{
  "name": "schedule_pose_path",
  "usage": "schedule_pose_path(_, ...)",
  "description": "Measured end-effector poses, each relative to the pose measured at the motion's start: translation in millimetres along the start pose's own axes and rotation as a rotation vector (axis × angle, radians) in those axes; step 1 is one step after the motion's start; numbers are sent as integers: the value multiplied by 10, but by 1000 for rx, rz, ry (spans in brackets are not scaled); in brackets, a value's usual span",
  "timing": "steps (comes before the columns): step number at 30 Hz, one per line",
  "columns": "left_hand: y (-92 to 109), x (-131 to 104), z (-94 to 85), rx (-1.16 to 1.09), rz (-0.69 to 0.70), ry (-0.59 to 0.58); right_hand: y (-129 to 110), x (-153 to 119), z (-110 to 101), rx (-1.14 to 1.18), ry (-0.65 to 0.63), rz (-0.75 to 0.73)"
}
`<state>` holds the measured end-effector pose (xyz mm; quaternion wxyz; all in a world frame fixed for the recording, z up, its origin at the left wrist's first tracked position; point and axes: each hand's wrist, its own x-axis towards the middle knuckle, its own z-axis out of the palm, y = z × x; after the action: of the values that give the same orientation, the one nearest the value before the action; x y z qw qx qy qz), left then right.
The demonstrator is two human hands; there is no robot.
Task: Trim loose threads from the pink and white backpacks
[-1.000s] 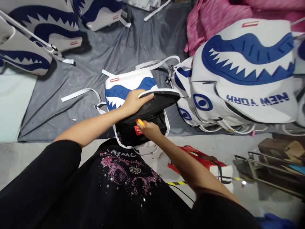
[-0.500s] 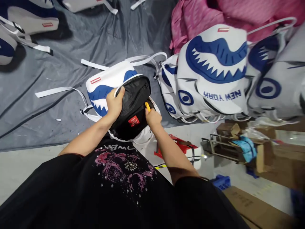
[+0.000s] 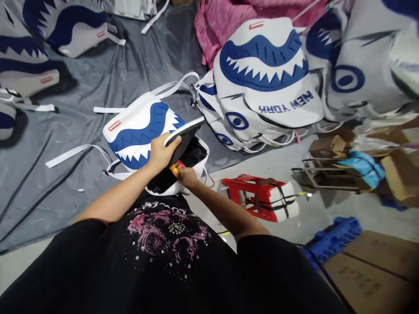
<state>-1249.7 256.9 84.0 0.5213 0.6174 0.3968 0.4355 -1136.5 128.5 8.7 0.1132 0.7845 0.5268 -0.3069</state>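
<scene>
A white and blue backpack [image 3: 131, 126] with a shark-teeth print lies unzipped on the grey cloth, its black lining showing. My left hand [image 3: 163, 152] grips the raised edge of its flap, thumb on the dark inner side. In my right hand [image 3: 186, 174], at the open mouth of the bag, is a small yellow tool [image 3: 174, 168], mostly hidden by the fingers. The red label inside is partly covered by that hand. White straps spread out from the bag on both sides.
Stacked shark backpacks [image 3: 265, 65] stand to the right, with pink bags [image 3: 222, 22] behind. More backpacks [image 3: 78, 26] lie at upper left. On the floor are a red stool [image 3: 248, 196], a metal cart [image 3: 327, 174], a blue crate [image 3: 337, 235] and cardboard boxes [image 3: 363, 270].
The flap in my left hand has tilted up and partly closed over the opening. My right hand with the yellow tool has moved left and down to the red label. The view has shifted right.
</scene>
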Motion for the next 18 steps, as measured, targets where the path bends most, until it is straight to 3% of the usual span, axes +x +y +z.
schedule_pose_path(2,35,-52,17,46,35,-45,-14,116,141,60,26,-99)
schedule_pose_path(4,45,-73,-9,80,65,-1,40,201,278,127,62,-141)
schedule_pose_path(7,47,-37,-86,127,115,90,140,280,455,204,161,-3)
schedule_pose_path(10,44,24,-131,160,160,97,127,302,587,251,254,146)
schedule_pose_path(18,48,92,-135,213,254,109,-19,212,695,311,348,108)
